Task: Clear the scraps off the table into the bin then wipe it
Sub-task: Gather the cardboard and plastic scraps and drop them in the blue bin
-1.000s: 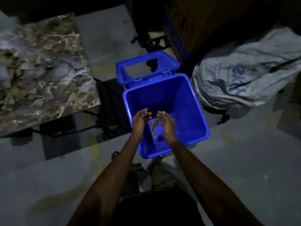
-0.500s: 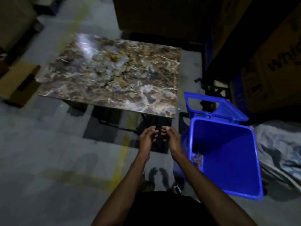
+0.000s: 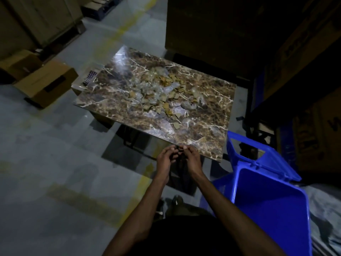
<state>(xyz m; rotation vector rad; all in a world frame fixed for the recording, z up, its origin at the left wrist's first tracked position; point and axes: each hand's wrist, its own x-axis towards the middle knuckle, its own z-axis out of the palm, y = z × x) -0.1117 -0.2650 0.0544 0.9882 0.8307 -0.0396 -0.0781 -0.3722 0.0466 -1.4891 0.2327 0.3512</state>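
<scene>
A brown marble-patterned table (image 3: 206, 130) stands ahead of me with a heap of cardboard and clear plastic scraps (image 3: 162, 93) on its middle. A blue bin (image 3: 273, 206) with its lid swung back stands on the floor at my right. My left hand (image 3: 166, 161) and my right hand (image 3: 191, 159) hover side by side just before the table's near edge, fingers curled loosely with fingertips almost touching, and nothing shows in either.
Open cardboard boxes (image 3: 46, 80) lie on the floor at the left. Tall cartons (image 3: 221, 24) stand behind the table and at the right. A striped cloth (image 3: 90, 77) lies by the table's far left corner. A grey sack (image 3: 324, 215) lies right of the bin.
A second ago both hands were over the bin dropping scraps in. My view has swung left to the table, and the hands have come away from the bin to the table's near edge.
</scene>
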